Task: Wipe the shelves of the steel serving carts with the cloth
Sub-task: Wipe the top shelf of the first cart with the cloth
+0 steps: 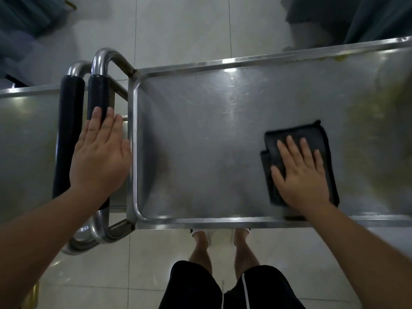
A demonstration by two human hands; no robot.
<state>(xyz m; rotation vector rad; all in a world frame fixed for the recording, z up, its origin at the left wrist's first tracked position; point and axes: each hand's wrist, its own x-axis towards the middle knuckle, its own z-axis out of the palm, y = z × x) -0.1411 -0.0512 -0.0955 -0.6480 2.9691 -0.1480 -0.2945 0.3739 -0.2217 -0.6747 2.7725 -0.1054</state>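
The flat, open right hand [301, 175] is pressing a folded black cloth [296, 134] onto the steel cart shelf [200, 141] — yellowish smears [379, 130] are awaiting wiping; the left hand [100, 152], fingers straight, is resting on the black-padded handle [98, 92].

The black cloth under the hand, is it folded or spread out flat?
Folded: the cloth shows stacked layers stepping out at its left edge, under the flat right hand.

I see pale glossy floor tiles [182, 25] with thin grout lines, and dark blue-grey fabric [374, 16] at upper right.
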